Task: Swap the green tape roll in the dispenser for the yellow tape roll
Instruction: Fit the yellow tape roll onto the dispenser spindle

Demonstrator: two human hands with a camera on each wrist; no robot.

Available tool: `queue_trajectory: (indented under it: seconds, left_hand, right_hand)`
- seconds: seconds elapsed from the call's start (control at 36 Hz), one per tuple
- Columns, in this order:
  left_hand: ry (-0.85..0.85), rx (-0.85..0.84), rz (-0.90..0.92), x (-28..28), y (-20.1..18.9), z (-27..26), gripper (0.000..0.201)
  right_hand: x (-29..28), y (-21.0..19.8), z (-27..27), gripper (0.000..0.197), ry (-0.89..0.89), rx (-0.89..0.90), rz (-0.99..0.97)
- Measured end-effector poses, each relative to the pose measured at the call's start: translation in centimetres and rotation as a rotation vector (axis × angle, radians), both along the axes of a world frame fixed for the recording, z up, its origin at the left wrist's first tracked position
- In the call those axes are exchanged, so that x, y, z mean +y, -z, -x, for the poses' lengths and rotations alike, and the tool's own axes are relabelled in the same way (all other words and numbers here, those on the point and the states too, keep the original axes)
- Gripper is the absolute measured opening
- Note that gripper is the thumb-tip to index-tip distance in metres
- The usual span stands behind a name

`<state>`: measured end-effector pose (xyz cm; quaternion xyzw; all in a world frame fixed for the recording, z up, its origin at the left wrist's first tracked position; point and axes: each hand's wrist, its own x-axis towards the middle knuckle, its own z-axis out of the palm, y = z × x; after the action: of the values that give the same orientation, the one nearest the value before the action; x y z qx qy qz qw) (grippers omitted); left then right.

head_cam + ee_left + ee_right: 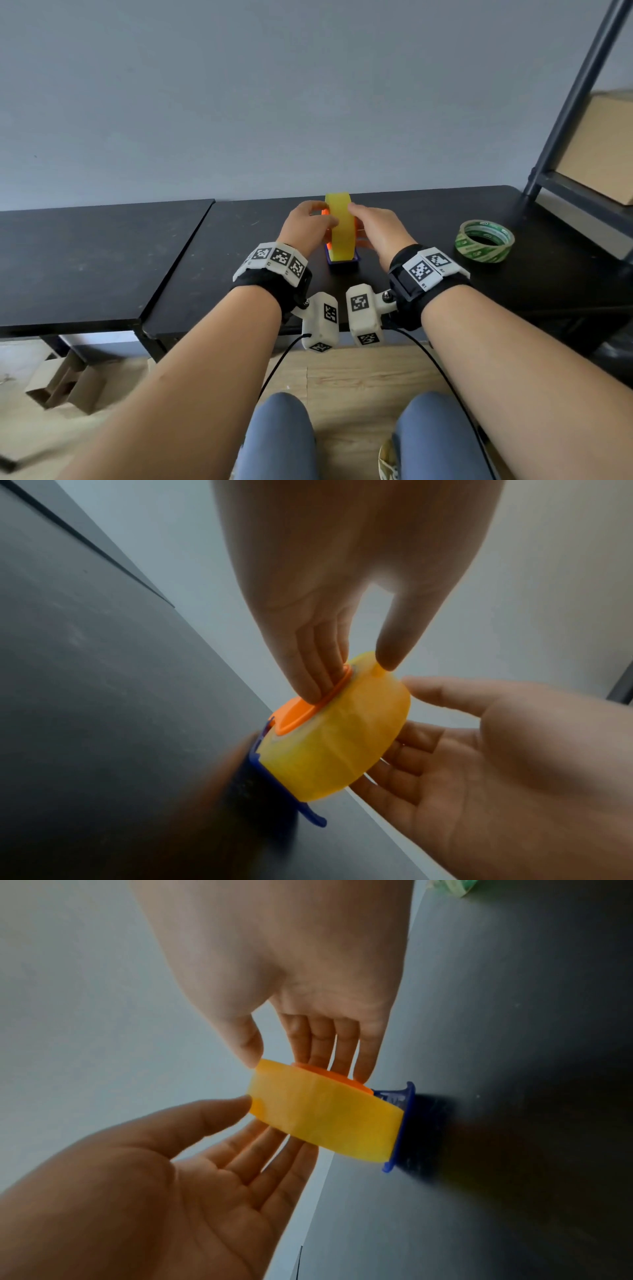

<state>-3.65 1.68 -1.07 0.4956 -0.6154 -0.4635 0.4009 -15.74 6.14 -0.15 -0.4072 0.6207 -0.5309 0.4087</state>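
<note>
The yellow tape roll [340, 233] stands on edge in the blue dispenser [342, 265], seated on its orange hub [294, 715]. My left hand [322, 219] is at the roll's left face: straight fingers press the hub and the thumb touches the rim. My right hand [356, 219] mirrors it at the right face, fingers flat on the hub's other side [329, 1073] and thumb on the roll [325, 1118]. The green tape roll [484, 241] lies flat on the table, well to the right, and no hand touches it.
The dispenser stands near the back of a black table [239, 274] against a grey wall. A second black table [85, 257] adjoins on the left. A dark metal shelf [565, 120] with a cardboard box [596, 147] rises at the right. Another box [65, 383] lies on the floor.
</note>
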Motion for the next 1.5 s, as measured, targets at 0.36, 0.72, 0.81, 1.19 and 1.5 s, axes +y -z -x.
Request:
queue_trajectory:
  seconds: [0.36,0.72,0.81,1.19,1.5]
  left_hand:
    - [-0.051,0.005,0.0,-0.7,-0.6,0.7,0.063]
    - [-0.004,0.155,-0.078,-0.2,-0.1,-0.1,0.037]
    - [0.004,0.162,-0.081,-0.3,0.0,-0.1,0.032]
    - [-0.03,0.099,-0.005,-0.3,0.3,0.0,0.04]
    - [-0.052,0.014,0.059,-0.6,0.0,0.5,0.039]
  right_hand:
    - [-0.1,0.2,0.3,0.009,-0.044,0.031,-0.019]
    - [-0.2,-1.0,-0.2,0.043,-0.037,0.031,-0.053]
    - [-0.4,-1.0,-0.3,0.039,-0.017,0.02,-0.069]
    - [0.0,-0.8,-0.6,0.022,-0.028,0.007,-0.064]
    - [-0.5,1.2,0.5,0.054,-0.024,-0.003,-0.079]
